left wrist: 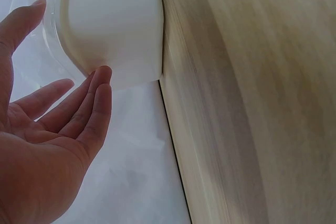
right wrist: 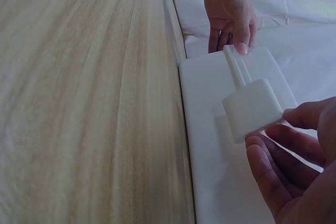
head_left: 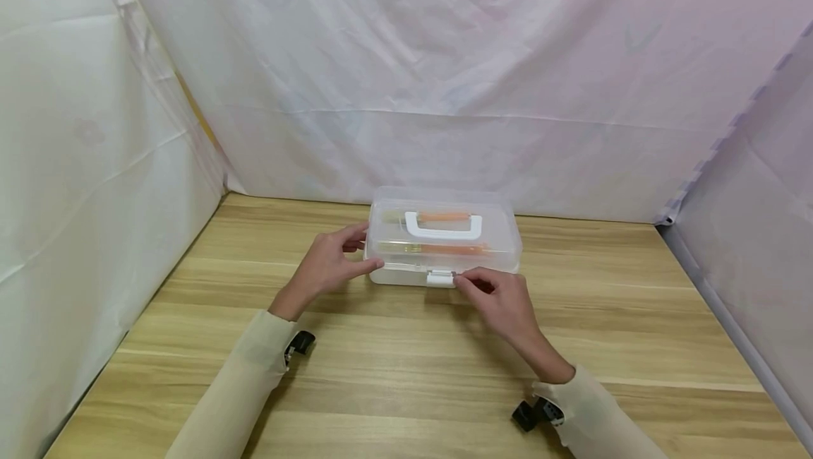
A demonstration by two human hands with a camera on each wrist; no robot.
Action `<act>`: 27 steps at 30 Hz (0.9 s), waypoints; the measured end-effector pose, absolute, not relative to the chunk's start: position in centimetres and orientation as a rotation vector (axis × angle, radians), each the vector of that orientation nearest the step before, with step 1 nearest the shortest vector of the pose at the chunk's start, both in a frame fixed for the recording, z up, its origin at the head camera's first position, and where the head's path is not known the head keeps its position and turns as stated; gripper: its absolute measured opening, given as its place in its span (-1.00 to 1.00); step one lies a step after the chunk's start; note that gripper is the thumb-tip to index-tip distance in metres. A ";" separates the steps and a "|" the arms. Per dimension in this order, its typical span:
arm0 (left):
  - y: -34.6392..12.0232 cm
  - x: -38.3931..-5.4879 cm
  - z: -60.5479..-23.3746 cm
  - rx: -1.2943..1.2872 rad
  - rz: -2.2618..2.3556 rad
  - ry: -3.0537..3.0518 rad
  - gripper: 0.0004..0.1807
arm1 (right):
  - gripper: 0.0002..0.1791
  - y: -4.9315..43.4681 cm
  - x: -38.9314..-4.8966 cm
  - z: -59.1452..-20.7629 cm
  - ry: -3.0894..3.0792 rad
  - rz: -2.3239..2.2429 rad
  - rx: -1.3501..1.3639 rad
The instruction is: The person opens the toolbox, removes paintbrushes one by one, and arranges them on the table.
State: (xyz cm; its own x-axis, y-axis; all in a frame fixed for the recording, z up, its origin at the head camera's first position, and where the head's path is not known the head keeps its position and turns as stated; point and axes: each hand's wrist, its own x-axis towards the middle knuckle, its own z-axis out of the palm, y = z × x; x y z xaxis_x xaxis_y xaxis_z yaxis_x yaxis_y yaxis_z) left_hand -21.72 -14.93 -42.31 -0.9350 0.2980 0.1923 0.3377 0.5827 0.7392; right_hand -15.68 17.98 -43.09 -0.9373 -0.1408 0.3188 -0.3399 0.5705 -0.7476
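Observation:
A plastic storage box [head_left: 502, 236] with a clear lid and white base stands on the table, its lid down. At its left end is my left hand [head_left: 327, 261], thumb by the front rim. The left wrist view shows this hand's fingers [left wrist: 100, 95] loosely extended beside the white base. My right hand [head_left: 504, 300] pinches the right edge of the white front latch [head_left: 440, 278]. In the right wrist view, the latch [right wrist: 253, 108] is tilted out from the box front, with the thumb on its edge and fingers below.
A white carry handle [head_left: 444, 234] lies on the lid. Orange, pen-like items [head_left: 451, 249] show through the clear plastic. The wooden table [head_left: 381, 367] meets pale cloth walls [head_left: 438, 92] behind and at both sides.

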 end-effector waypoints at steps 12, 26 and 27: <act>-14.9 -21.8 -42.2 -0.553 -1.321 -2.751 -0.13 | -0.96 18.2 -15.9 -43.4 -2.666 1.249 0.514; -14.9 -21.7 -42.1 -0.543 -1.294 -2.760 -0.12 | -0.86 18.2 -16.4 -44.3 -2.763 1.157 0.686; -14.9 -21.7 -42.1 -0.543 -1.295 -2.760 -0.12 | -0.85 18.2 -16.4 -44.4 -2.764 1.163 0.697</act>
State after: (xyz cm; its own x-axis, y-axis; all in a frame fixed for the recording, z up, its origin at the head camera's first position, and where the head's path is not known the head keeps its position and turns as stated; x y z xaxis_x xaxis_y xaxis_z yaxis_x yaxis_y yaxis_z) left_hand -21.68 -14.90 -42.13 -0.9374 0.2938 0.1869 0.3316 0.5888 0.7372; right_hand -16.36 18.20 -44.36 -0.8957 -0.3822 0.2272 -0.4297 0.6126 -0.6634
